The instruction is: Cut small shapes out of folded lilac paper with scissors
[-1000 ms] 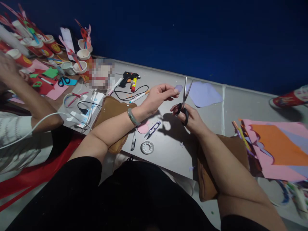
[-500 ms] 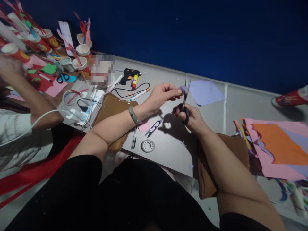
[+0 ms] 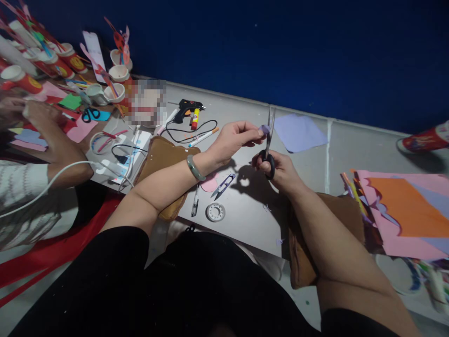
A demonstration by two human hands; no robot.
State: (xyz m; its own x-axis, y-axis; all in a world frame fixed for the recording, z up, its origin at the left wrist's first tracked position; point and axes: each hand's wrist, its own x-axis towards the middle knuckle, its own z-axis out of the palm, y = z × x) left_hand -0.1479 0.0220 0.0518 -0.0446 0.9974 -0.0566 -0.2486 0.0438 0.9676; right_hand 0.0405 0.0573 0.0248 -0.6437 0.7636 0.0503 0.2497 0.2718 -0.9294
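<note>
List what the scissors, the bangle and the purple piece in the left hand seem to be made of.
Scissors: grey metal blades, judging by their sheen; black handles, probably plastic.
Bangle: greenish-grey and glossy, perhaps stone or glass; its pale highlights suggest polish.
Purple piece: thin and matte, likely paper or thin foam; no shine shows.

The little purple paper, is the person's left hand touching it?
Touching. The head view shows the left hand pinching the little purple paper at its edge, with the thumb right against it.
</note>
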